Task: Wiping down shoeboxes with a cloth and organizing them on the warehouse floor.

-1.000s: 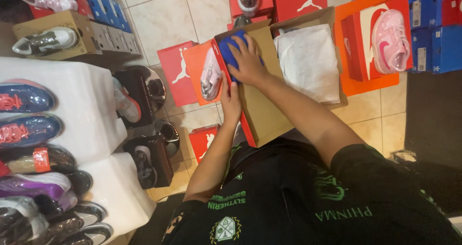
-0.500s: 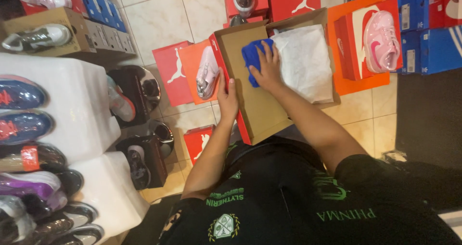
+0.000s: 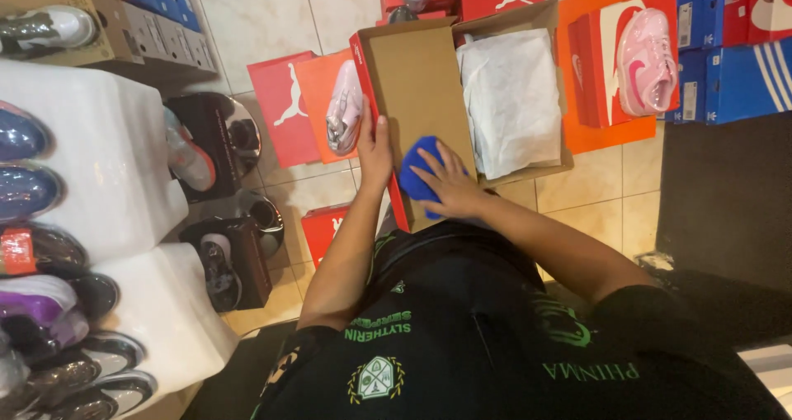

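Our right hand [image 3: 452,187] lies flat, fingers spread, pressing a crumpled blue cloth [image 3: 417,172] against the inner face of the open brown cardboard shoebox lid [image 3: 417,82]; it grips nothing but the cloth beneath the palm. Our left hand [image 3: 375,149] curls round the red outer edge of that lid, thumb on the cardboard, steadying it. The cloth sits at the lid's near end, close to our body, so we judge that the wiping is at that end of the lid, with the far end next to the box's hinge showing no sign either way. Beside the lid, the box tray [image 3: 554,24] holds white tissue paper [image 3: 511,98]. On the tiled floor [image 3: 264,16] around it stand red and orange shoeboxes, one carrying a pink sneaker [image 3: 645,61], another a pale sneaker [image 3: 345,110]
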